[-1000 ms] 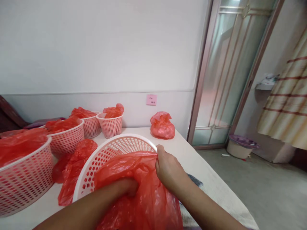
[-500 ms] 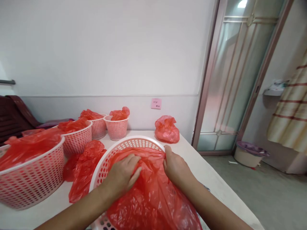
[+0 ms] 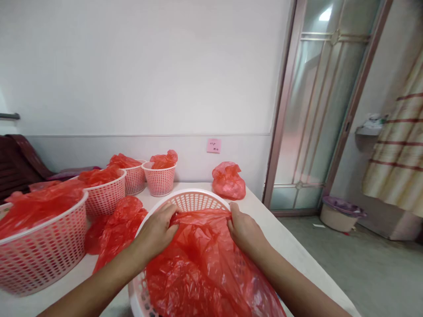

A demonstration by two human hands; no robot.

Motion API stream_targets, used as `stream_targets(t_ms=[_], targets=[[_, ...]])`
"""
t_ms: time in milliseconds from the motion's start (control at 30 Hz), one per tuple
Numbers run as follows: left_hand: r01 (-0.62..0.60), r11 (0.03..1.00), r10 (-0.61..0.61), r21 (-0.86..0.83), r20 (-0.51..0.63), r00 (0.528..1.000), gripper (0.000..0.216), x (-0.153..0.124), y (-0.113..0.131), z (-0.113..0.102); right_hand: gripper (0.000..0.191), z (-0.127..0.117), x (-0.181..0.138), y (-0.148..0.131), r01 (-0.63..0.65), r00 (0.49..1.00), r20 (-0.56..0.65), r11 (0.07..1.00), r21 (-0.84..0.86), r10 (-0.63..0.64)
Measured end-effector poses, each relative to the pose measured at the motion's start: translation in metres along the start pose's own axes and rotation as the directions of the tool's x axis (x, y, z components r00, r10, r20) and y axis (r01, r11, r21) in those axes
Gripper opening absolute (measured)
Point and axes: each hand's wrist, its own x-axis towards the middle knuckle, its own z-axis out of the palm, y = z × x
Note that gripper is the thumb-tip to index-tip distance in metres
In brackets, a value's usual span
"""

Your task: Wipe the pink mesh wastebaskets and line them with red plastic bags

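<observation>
A large red plastic bag (image 3: 205, 259) lies in and over a white perforated plastic basket (image 3: 191, 196) in front of me. My left hand (image 3: 161, 226) pinches the bag's far edge on the left, just inside the basket's rim. At the right, my right hand (image 3: 243, 224) grips the same edge close to the rim. Between both hands the bag's edge is stretched nearly straight. The lower part of the bag spreads toward me, crumpled, and hides most of the basket's inside.
Left of the basket lies a crumpled red bag (image 3: 120, 233). Beyond stand a big basket (image 3: 49, 246) and smaller baskets (image 3: 160, 178) with red bags in them. A bunched red bag (image 3: 228, 180) sits at the back on the white table (image 3: 297, 259), whose right edge drops to the floor.
My left hand has moved left and closed on the bag's edge, which is now pulled wide between my hands. My right hand keeps its grip. The view has shifted slightly.
</observation>
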Motion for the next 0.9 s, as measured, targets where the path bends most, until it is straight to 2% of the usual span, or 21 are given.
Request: stream_targets(t_ms=[67, 167, 267, 333, 400, 433, 467, 500, 533, 600, 667, 700, 767, 900], targets=[[0.005, 1.000, -0.004, -0.020, 0.019, 1.000, 0.018, 0.000, 0.001, -0.003, 0.025, 0.000, 0.001, 0.002, 0.005, 1.000, -0.002, 1.000, 0.018, -0.005], [0.058, 0.998, -0.056, -0.012, 0.118, 0.991, 0.012, -0.001, -0.001, -0.007, 0.022, -0.001, 0.001, 0.001, 0.022, 1.000, -0.010, 0.999, 0.037, -0.021], [0.161, 0.982, -0.134, -0.097, 0.240, 0.962, 0.023, -0.006, 0.000, -0.013, 0.022, -0.002, 0.000, -0.001, 0.031, 0.999, -0.018, 0.999, 0.030, -0.031], [0.250, 0.933, -0.138, -0.258, 0.385, 0.913, 0.033, -0.009, 0.003, -0.016, 0.023, -0.002, 0.001, -0.002, 0.036, 0.999, -0.024, 0.999, 0.023, -0.035], [0.351, 0.827, -0.075, -0.438, 0.534, 0.842, 0.038, -0.011, 0.006, -0.017, 0.023, 0.000, 0.002, -0.003, 0.037, 0.999, -0.031, 0.999, 0.011, -0.037], [0.391, 0.772, -0.046, -0.501, 0.570, 0.820, 0.035, -0.011, 0.007, -0.016, 0.023, 0.001, 0.003, -0.003, 0.034, 0.999, -0.033, 0.999, 0.002, -0.034], [0.412, 0.736, -0.050, -0.536, 0.564, 0.824, 0.029, -0.009, 0.007, -0.015, 0.023, 0.002, 0.004, -0.004, 0.029, 0.999, -0.036, 1.000, -0.009, -0.029], [0.411, 0.727, -0.087, -0.550, 0.520, 0.850, 0.023, -0.007, 0.006, -0.012, 0.023, 0.003, 0.004, -0.004, 0.021, 0.999, -0.040, 1.000, -0.021, -0.022], [0.392, 0.740, -0.144, -0.547, 0.440, 0.886, 0.017, -0.004, 0.005, -0.010, 0.023, 0.004, 0.005, -0.005, 0.014, 0.999, -0.042, 0.999, -0.031, -0.016], [0.314, 0.801, -0.237, -0.509, 0.212, 0.948, 0.012, 0.001, 0.003, -0.005, 0.023, 0.004, 0.004, -0.005, 0.007, 0.999, -0.043, 0.999, -0.041, -0.009], [0.220, 0.861, -0.240, -0.457, 0.015, 0.971, 0.014, 0.004, 0.003, -0.003, 0.023, 0.004, 0.003, -0.006, 0.011, 0.999, -0.041, 0.999, -0.044, -0.013], [0.184, 0.885, -0.220, -0.427, -0.034, 0.975, 0.016, 0.005, 0.004, -0.004, 0.024, 0.003, 0.002, -0.006, 0.014, 0.999, -0.040, 0.999, -0.045, -0.016], [0.145, 0.916, -0.171, -0.375, -0.037, 0.985, 0.023, 0.004, 0.008, -0.007, 0.025, 0.003, 0.001, -0.006, 0.013, 0.999, -0.034, 0.999, -0.049, -0.014], [0.141, 0.927, -0.128, -0.346, 0.060, 0.990, 0.037, 0.004, 0.009, -0.011, 0.022, 0.002, 0.001, -0.006, 0.021, 0.999, -0.029, 0.999, -0.036, -0.022]])
